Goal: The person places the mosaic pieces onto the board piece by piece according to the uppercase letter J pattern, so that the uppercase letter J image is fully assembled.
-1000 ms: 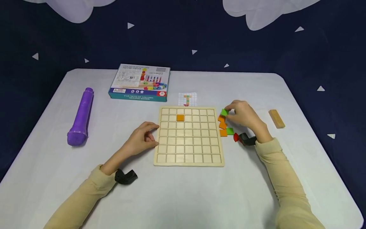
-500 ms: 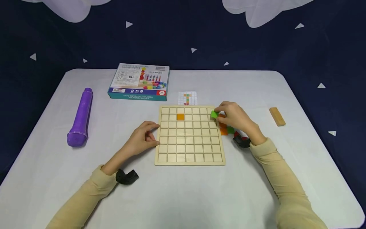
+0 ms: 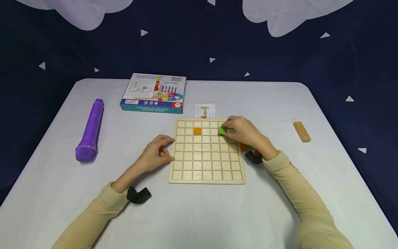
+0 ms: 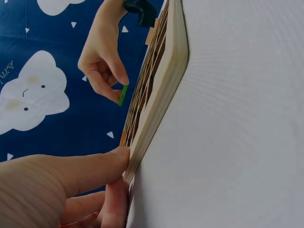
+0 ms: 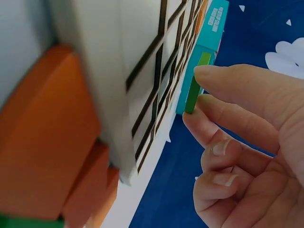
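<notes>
- Left hand [image 3: 155,154]: thumb and forefinger spread apart, tips touching the near-side edge of the board; other fingers curled.
- Grid board [image 3: 206,164]: flat on the table between the hands, side edges running away from the person.
- Orange tile [image 3: 197,131]: seated on the board, between the left fingertips and the right.
- Green tile [image 3: 222,131]: at the right fingertips, over the board's far right part; square face toward the head camera, sides about equal, edges roughly aligned with the grid.
- Right hand [image 3: 245,130]: thumb and fingertip closed in a pinch on the green tile.
- Loose orange tiles [image 5: 52,137]: beside the board, below the right hand; overlap visible from the right wrist, partly covered in the head view.
- Left wrist view: green tile edge-on, apart from the board surface.
</notes>
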Action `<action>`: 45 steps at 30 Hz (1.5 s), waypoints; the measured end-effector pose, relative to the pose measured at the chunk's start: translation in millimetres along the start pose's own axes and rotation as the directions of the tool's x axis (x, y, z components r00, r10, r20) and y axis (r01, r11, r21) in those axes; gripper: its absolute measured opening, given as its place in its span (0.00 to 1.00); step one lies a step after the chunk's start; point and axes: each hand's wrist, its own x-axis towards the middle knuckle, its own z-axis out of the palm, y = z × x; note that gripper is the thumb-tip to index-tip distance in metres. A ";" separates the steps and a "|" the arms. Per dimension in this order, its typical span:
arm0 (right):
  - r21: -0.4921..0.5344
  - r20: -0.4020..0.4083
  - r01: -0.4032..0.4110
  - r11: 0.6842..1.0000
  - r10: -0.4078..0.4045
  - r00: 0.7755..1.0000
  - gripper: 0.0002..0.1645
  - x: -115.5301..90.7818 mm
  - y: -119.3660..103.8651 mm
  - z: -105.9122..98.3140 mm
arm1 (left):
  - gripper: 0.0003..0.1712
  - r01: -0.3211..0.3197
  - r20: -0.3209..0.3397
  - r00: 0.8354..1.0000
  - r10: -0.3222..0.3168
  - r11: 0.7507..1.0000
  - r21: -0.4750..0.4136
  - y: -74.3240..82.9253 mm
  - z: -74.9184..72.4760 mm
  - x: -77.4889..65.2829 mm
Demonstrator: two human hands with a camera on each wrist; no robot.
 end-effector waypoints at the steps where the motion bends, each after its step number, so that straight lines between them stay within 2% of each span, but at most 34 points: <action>1: -0.002 -0.001 0.007 1.000 -0.007 1.000 0.15 1.2 -0.5 1.2 | 0.33 0.000 -0.001 1.000 0.000 1.000 0.000 -0.1 0.1 -0.2; 13: 0.003 0.023 0.080 0.997 -0.080 0.997 0.14 21.5 -13.0 7.5 | 0.33 -0.010 -0.003 1.000 0.010 1.000 0.014 1.2 -1.5 -0.6; 27: -0.021 0.093 0.090 0.996 -0.088 0.992 0.13 40.8 -23.3 15.3 | 0.33 -0.020 -0.008 1.000 0.020 1.000 0.007 1.2 -1.1 -0.6; 32: 0.001 0.112 0.104 0.995 -0.104 0.988 0.13 43.7 -24.1 16.7 | 0.34 -0.013 0.001 1.000 0.013 1.000 0.012 0.2 -0.9 0.7; 38: 0.037 0.117 0.085 0.996 -0.089 0.989 0.14 39.6 -17.3 16.3 | 0.36 -0.022 0.052 0.998 0.023 1.000 -0.014 0.3 2.1 6.5; 45: 0.085 0.083 0.090 0.992 -0.097 0.992 0.16 39.0 -16.4 9.8 | 0.36 0.011 0.032 0.999 -0.010 0.999 -0.035 -2.4 -2.9 1.5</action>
